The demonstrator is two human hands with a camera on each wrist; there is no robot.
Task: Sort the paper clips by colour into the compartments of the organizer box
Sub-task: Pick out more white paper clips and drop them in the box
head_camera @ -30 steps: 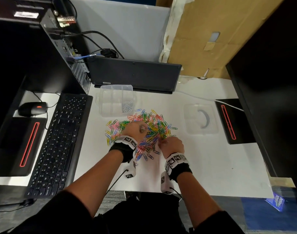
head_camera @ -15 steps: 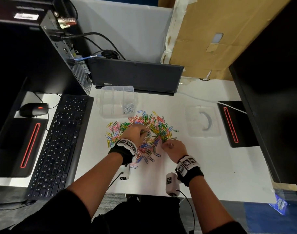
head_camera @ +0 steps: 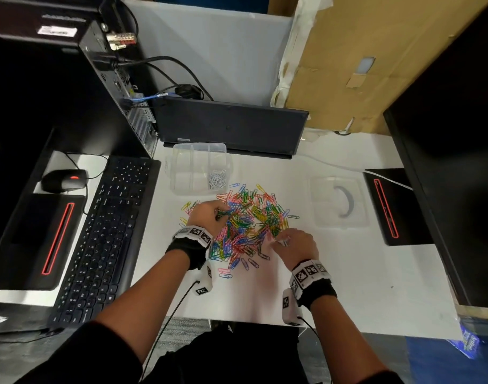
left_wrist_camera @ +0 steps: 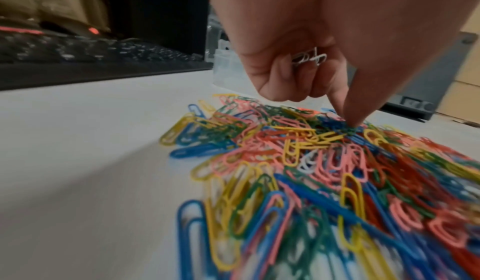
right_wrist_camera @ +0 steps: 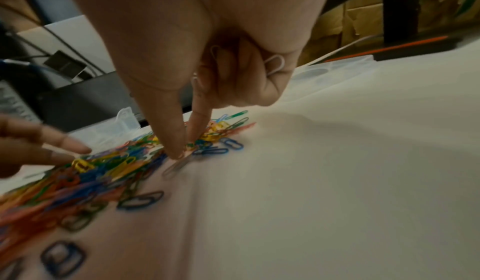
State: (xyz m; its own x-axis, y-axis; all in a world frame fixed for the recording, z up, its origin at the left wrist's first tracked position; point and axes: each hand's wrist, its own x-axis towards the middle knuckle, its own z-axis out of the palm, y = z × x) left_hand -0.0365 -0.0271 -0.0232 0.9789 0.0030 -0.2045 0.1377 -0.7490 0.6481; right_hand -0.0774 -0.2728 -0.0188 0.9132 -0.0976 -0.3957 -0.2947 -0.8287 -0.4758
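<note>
Both hands are working the heap of mixed paper clips (head_camera: 245,225) on the white table (head_camera: 362,286). The right hand (head_camera: 294,243), which a second ago was lying over the near edge of the heap, is now drawing back toward the person and to its own right. Its thumb and forefinger are pinching a pale clip (right_wrist_camera: 176,166) at the heap's margin, while its curled fingers are keeping several white clips (right_wrist_camera: 275,63) against the palm. The left hand (head_camera: 207,217) is staying over the heap's left part. Its thumb and forefinger tips are pressing down among the coloured clips as if pinching one, and its other fingers are curling round a small bundle of white clips (left_wrist_camera: 309,57).

The organizer box (head_camera: 200,169) is lying beyond the left hand, past the heap's far edge. Only one compartment is holding clips, a white batch (head_camera: 218,180). Judging by this, white is being collected first, and the coloured clips are not yet sorted.
</note>
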